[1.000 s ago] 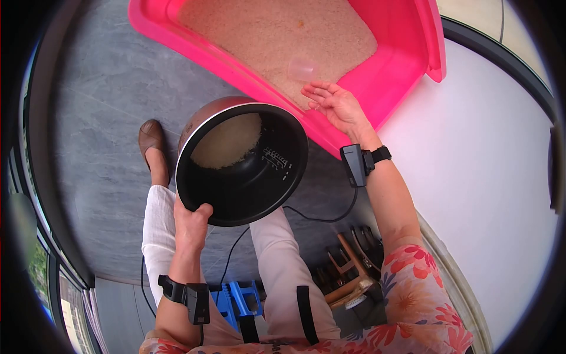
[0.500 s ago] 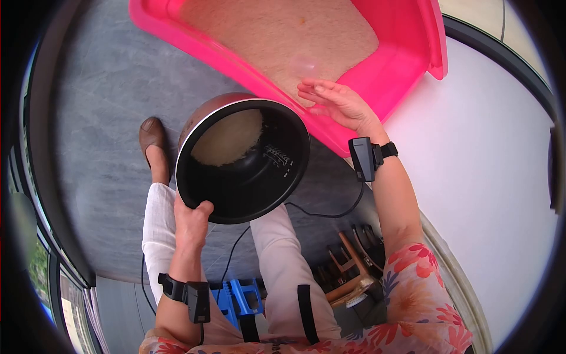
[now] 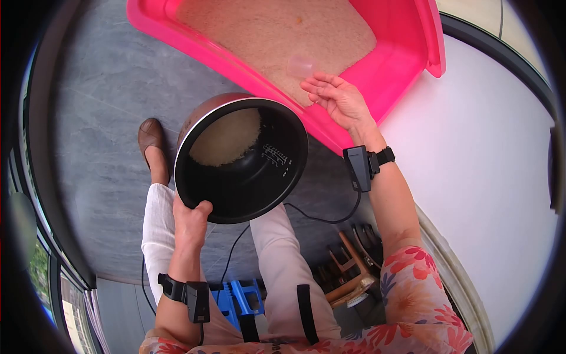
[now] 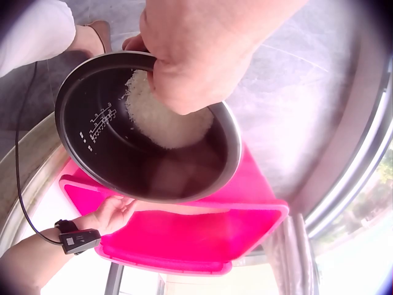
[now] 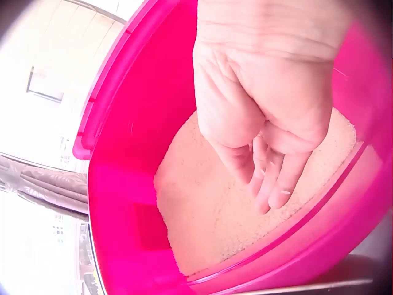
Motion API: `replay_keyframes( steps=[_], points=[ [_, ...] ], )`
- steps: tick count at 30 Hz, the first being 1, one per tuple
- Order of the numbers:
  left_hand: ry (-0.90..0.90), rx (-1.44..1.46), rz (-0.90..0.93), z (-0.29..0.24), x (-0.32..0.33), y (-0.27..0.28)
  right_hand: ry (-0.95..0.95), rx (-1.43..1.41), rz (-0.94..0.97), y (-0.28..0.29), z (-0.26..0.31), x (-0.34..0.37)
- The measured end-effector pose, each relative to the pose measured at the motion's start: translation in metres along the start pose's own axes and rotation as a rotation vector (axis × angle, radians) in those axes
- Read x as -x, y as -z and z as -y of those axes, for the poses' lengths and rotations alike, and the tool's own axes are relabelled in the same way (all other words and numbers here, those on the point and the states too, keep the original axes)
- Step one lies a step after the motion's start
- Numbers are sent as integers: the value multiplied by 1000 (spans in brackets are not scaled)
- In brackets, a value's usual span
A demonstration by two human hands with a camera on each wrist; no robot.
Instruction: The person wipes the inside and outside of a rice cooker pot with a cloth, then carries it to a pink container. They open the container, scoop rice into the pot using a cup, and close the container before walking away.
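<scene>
My left hand (image 3: 190, 227) grips the near rim of a black-lined inner cooking pot (image 3: 236, 189), thumb over the edge. The pot is tilted, its mouth turned up toward my head. White rice (image 3: 229, 138) lies heaped against its far left wall, beside printed level marks. Over the near corner of a large pink bin (image 3: 407, 53) hangs my right hand (image 3: 345, 103), palm up and fingers loosely bent, holding nothing. A few grains cling to its fingertips (image 5: 279, 198) in the right wrist view. Just past them, a small translucent cup (image 3: 302, 66) sits on the bin's rice (image 3: 265, 35).
A white surface (image 3: 483, 147) lies to the right of the bin. Grey floor (image 3: 106, 177) spreads on the left, under a shoe (image 3: 151, 134). Below, between and beside my legs, are a blue plastic object (image 3: 244, 298) and wooden furniture (image 3: 351, 271). A black cable (image 3: 330, 220) runs from my right wrist.
My right hand drew slightly to the right with its fingers blurred, then came back a little toward the cup. The left hand and the pot have hardly moved.
</scene>
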State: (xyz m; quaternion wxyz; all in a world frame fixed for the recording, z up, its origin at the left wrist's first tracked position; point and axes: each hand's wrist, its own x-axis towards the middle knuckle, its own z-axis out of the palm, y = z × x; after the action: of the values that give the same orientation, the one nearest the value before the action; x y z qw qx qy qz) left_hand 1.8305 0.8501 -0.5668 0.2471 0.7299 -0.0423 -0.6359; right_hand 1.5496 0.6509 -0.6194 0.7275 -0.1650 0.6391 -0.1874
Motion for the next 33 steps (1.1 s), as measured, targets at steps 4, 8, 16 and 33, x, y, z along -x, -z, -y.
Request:
replay_keyframes(
  steps=[4,8,16,33],
  points=[
    [-12,3,-10,-1,1,0,-12,-17,29,3,3,1],
    [-16,20,-4,-4,2,-1,-9,-33,-1,0,3,-1],
    [-4,12,-8,-2,2,-1,67,-164,-6,0,1,-2],
    [22,-3,-5,1,1,0,184,-186,-27,5,15,4]
  ],
)
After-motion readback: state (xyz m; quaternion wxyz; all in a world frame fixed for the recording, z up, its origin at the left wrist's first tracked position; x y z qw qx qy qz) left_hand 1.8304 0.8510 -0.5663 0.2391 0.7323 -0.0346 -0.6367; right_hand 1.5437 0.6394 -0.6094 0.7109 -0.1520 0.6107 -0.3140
